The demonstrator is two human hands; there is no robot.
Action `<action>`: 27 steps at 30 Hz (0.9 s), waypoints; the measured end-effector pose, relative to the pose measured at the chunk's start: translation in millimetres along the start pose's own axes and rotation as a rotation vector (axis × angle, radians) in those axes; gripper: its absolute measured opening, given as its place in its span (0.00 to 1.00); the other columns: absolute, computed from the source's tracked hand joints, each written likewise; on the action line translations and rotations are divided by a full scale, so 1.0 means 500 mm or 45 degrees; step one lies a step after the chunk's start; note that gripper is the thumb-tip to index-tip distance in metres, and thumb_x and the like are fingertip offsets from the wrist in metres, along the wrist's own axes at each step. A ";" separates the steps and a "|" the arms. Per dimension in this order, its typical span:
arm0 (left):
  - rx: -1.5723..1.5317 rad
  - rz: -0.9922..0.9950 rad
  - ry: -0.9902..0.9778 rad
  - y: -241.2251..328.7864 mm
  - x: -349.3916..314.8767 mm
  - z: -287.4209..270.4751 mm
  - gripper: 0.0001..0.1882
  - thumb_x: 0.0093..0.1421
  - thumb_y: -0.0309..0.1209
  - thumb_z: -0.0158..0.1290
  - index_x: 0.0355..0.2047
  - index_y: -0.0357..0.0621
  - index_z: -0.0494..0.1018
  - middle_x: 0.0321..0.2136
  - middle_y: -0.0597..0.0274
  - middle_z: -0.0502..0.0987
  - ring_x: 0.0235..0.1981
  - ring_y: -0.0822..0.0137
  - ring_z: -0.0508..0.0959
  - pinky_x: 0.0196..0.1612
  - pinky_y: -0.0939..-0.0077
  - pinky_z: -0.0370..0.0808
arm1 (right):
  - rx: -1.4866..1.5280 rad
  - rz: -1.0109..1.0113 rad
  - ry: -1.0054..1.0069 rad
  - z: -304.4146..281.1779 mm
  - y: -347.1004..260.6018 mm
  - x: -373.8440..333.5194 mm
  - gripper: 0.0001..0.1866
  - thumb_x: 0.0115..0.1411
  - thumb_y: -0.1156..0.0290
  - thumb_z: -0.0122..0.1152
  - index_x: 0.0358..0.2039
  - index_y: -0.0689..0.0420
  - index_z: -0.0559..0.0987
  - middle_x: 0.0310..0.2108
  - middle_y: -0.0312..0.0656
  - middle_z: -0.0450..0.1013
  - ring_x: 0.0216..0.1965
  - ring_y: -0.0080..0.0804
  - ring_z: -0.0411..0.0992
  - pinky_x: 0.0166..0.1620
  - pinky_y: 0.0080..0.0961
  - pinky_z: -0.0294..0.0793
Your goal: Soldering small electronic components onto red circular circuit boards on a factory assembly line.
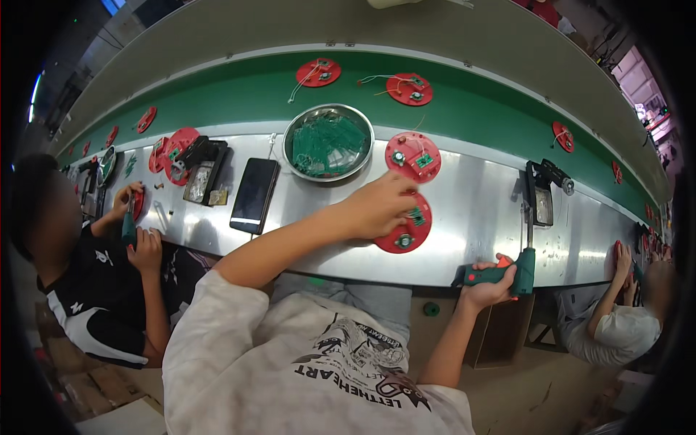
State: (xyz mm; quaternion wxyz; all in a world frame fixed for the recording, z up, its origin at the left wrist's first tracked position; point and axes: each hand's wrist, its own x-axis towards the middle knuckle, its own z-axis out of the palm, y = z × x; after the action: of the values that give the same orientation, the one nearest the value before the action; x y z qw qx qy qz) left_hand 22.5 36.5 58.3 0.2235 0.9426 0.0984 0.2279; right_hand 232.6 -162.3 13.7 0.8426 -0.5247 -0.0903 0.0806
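Observation:
A round red disc [414, 235] with a small green circuit board and a round metallic part lies at the bench's near edge. My left hand [384, 206] reaches across onto its upper left side, fingers bent and closed on it; the fingertips are partly hidden. Just beyond, a second red disc [428, 168] carries a similar board and part. My right hand [493, 286] grips a green soldering gun [523, 272] with a red trigger, over the bench edge to the right. Its metal barrel points away from me, toward a black stand [540, 192].
A metal bowl [288, 148] of green circuit boards stands left of the discs, beside a black phone [255, 190]. More wired red discs [409, 89] sit on the green belt [478, 101] behind. People work at the bench on both sides; another stand [203, 170] is at left.

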 end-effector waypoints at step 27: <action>0.257 -0.338 0.636 -0.146 -0.085 -0.165 0.04 0.59 0.24 0.59 0.35 0.37 0.80 0.40 0.50 0.83 0.41 0.53 0.83 0.46 0.66 0.78 | -0.062 -0.061 -0.364 -0.038 0.004 0.005 0.18 0.69 0.62 0.47 0.43 0.67 0.73 0.36 0.50 0.75 0.17 0.31 0.71 0.21 0.30 0.74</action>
State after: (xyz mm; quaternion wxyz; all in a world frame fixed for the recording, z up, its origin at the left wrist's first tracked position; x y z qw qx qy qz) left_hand -59.9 119.5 73.7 0.1255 0.8537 0.2949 0.4104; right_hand 239.4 -177.5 4.0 0.8098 -0.5259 -0.2239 0.1322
